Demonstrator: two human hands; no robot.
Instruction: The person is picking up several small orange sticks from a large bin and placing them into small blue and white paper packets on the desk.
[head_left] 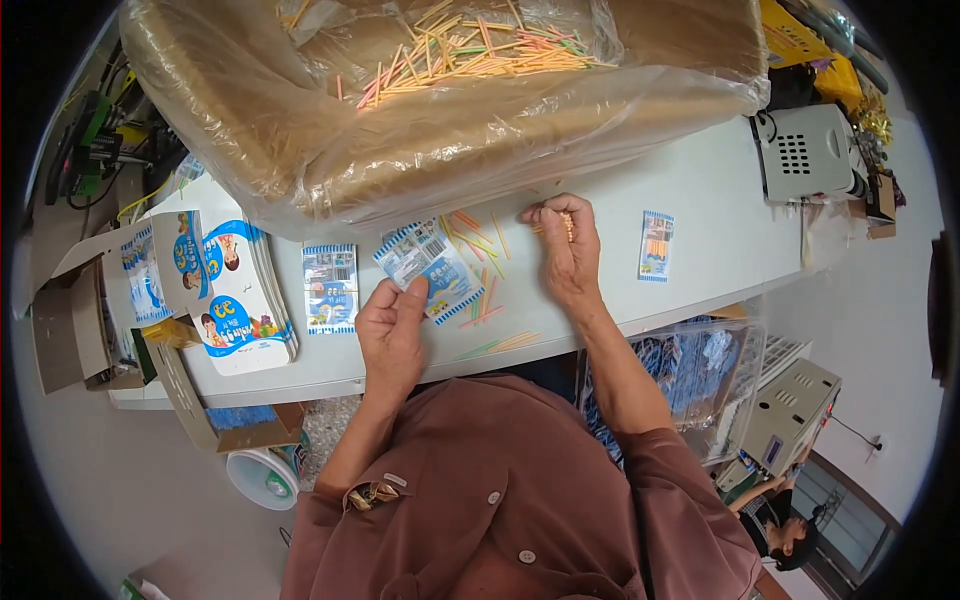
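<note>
From afar, I had the left hand (392,335) pinching a packet (438,272) by its left edge over the table (620,275); the right hand (573,262) curled around a bundle (568,229). Loose sticks (502,236) lay between them. Beyond both, I saw a plastic-lined box (440,160) holding more.

Box (440,155): at the table's (705,185) rear, sticks (490,62) inside.
Carton stack (245,310): table's left end.
Lone packet (656,246): right of right hand (570,252).
</note>
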